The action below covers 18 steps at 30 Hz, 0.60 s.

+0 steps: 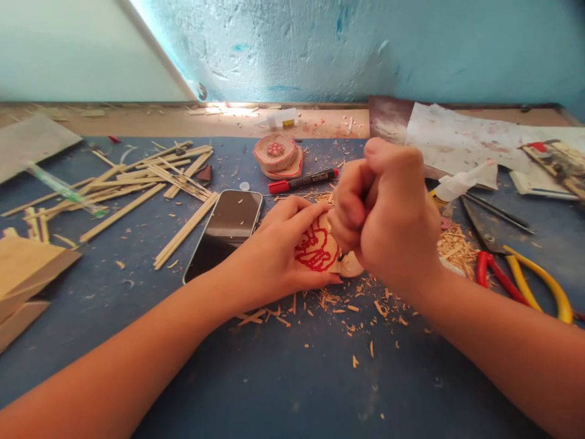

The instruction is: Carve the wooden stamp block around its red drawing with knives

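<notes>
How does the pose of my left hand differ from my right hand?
The left hand is spread, thumb and fingers at opposite edges of the red-marked wooden piece; the right hand is clenched into a fist, and anything it may grip is hidden. The left hand lies low, while the right hand appears raised higher. Both are bare and close to the red-marked wooden piece.

Smartphone (235,210): lying flat, left of centre. Wooden sticks (123,211): loose pile, left of frame. Red-capped marker (313,179): above centre. White-nozzled bottle (461,184): tilted, right of centre. Red and yellow tool handles (524,286): right. Stained white sheet (457,134): upper right.
</notes>
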{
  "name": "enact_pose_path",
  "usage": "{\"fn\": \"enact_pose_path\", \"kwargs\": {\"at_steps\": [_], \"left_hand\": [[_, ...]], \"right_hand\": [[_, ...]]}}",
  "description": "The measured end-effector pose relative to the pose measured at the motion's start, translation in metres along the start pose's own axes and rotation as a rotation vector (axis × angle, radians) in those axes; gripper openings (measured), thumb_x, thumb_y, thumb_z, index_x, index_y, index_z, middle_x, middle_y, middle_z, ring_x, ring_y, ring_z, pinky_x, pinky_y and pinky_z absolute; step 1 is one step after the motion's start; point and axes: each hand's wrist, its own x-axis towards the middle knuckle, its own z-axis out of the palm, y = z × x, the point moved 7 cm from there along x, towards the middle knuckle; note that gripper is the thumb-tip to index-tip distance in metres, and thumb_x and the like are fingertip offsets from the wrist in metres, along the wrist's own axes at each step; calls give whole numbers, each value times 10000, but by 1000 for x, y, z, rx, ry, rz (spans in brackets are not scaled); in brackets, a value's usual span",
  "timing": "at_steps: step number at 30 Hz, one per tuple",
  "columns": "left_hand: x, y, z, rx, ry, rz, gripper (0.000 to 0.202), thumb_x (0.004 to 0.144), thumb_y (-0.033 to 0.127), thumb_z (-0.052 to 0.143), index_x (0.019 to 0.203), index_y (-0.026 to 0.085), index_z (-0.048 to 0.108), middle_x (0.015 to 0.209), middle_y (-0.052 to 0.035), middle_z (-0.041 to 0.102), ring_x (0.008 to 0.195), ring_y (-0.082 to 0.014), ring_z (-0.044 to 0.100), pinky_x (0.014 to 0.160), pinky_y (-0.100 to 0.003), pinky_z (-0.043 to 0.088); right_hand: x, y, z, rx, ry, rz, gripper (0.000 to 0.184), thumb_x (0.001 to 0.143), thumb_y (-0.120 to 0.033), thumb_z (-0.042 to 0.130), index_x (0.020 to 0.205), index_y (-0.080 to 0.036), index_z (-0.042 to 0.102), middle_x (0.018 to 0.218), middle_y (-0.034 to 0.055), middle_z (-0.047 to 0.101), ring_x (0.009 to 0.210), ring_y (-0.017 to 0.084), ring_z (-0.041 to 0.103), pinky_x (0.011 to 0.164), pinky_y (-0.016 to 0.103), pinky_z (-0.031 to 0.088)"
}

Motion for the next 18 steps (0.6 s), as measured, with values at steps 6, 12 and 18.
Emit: {"fn": "enact_pose_path", "kwargs": {"at_steps": [6,12,18], "left_hand": [[-2,-3,1,-68,7,37,826,844,488,1076,1540,244,704,1490,-125,640,1376,-349,673,1304,-572,568],[-2,-10,3,-125,-34,-36,693,868,535,1050,1445,302,745,1524,-111,646,1453,-378,661,1350,-616,555],[-5,-13,-2,-64,31,-25,791,857,520,1036,1517,269,678,1541,-122,660,1404,-358,694,1311,-593,592]], "right_hand": [[8,-1,-5,204,-173,32,611,1033,-488,632,502,-264,426,481,-59,244,388,96,164,379,302,228],[-10,-18,0,105,-591,69,639,1109,-498,601,541,-230,485,509,-21,411,486,103,369,520,278,396],[-3,-13,-10,148,-598,220,593,1142,-457,436,587,-249,446,540,-32,299,438,117,313,474,318,318]]}}
